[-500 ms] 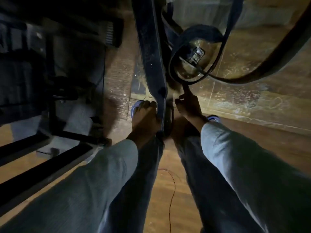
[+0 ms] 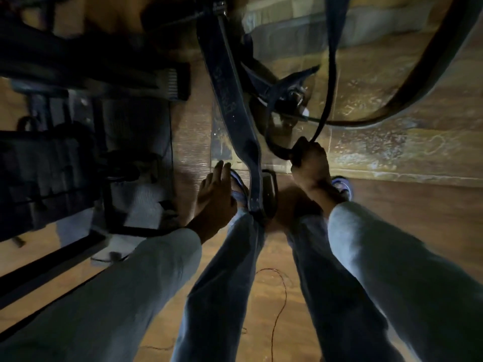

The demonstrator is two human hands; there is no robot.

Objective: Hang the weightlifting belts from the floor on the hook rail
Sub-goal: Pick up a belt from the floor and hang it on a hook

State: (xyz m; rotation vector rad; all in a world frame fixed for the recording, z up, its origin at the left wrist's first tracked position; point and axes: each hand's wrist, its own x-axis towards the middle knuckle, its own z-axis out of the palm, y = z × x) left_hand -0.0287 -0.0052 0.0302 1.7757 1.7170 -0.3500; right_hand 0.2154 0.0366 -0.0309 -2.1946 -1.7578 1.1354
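Dark belt strap (image 2: pixel 326 100) inside right grip (image 2: pixel 309 163)

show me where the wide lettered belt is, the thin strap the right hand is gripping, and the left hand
Wide lettered belt (image 2: pixel 226 100): head view, on its lettered face.
Thin strap (image 2: pixel 329 82): head view, on its upper run.
Left hand (image 2: pixel 213 198): head view, back of hand.

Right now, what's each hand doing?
Left hand: open, fingers spread, holding nothing.
Right hand: closed around the thin dark belt strap.
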